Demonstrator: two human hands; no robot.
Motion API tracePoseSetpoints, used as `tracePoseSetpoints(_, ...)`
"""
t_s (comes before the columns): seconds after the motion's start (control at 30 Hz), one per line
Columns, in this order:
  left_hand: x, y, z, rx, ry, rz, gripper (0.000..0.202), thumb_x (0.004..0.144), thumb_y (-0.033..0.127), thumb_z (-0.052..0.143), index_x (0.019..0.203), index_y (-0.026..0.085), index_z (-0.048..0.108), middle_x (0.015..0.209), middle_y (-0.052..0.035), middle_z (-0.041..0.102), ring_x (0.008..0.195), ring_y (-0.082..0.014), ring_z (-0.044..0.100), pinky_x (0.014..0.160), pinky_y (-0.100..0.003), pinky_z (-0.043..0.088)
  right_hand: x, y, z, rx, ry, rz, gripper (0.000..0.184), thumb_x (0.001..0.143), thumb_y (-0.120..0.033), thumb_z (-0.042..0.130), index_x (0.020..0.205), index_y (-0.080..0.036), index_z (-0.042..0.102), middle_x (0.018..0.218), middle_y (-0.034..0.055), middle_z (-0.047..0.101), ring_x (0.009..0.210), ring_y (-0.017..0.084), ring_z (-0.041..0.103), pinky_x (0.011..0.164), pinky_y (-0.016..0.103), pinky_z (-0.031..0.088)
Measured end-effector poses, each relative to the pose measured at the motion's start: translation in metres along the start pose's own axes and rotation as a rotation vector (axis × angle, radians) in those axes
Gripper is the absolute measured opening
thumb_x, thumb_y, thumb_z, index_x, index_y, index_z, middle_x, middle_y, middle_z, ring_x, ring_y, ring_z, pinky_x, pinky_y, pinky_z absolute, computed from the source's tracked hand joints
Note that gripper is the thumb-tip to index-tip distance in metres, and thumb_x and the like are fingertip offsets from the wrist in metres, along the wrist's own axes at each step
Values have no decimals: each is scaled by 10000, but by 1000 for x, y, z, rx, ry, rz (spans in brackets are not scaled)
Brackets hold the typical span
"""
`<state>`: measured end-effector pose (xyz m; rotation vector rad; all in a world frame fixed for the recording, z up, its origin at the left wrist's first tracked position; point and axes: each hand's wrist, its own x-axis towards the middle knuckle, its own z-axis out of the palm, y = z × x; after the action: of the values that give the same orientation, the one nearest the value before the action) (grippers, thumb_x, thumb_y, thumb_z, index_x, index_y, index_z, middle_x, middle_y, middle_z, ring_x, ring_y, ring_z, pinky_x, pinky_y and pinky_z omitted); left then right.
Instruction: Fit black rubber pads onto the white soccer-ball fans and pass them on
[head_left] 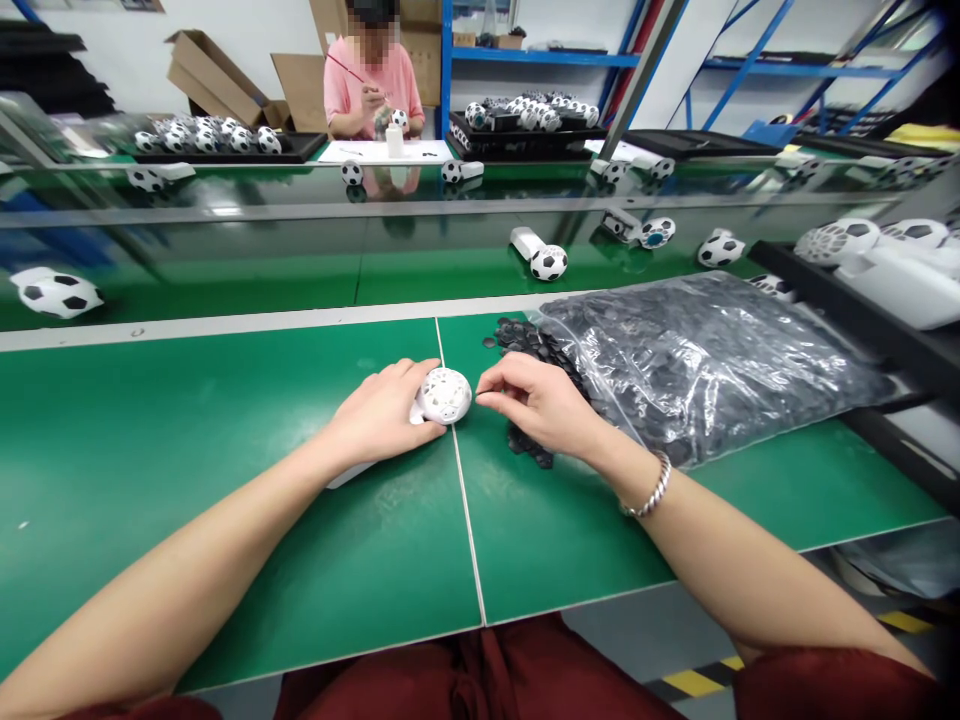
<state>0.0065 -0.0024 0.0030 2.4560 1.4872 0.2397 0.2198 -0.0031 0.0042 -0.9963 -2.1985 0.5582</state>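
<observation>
On the green desk (187,400), the left hand (386,408) has its grip round a white ball-shaped piece (447,396) (its rounded face flecked with greyish patches); the right hand (536,400), grip narrow, pinches a small dark piece (481,393).

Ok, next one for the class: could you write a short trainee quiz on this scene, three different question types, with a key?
1. Multiple choice: which of the camera wearer's hands holds the white ball-shaped part? a) right b) left c) neither
2. True or false: the bracelet is on the camera wearer's right wrist.
3. Fill in the gap: the loose black pieces lie beside a clear plastic ____.

Key:
1. b, the left hand.
2. True.
3. bag.
</observation>
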Motion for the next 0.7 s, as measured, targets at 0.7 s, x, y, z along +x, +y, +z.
tracePoseSetpoints(0.7,-1,4,0,-39,19,-12,681,717,520,553,1302,224,372,1132,-80,524,981,-275,545,823,-391,431,-5,-8,10,94,-121,29,65,803,-189,553,795,-172,616,740,11,613,670,109,538,643,236,423)
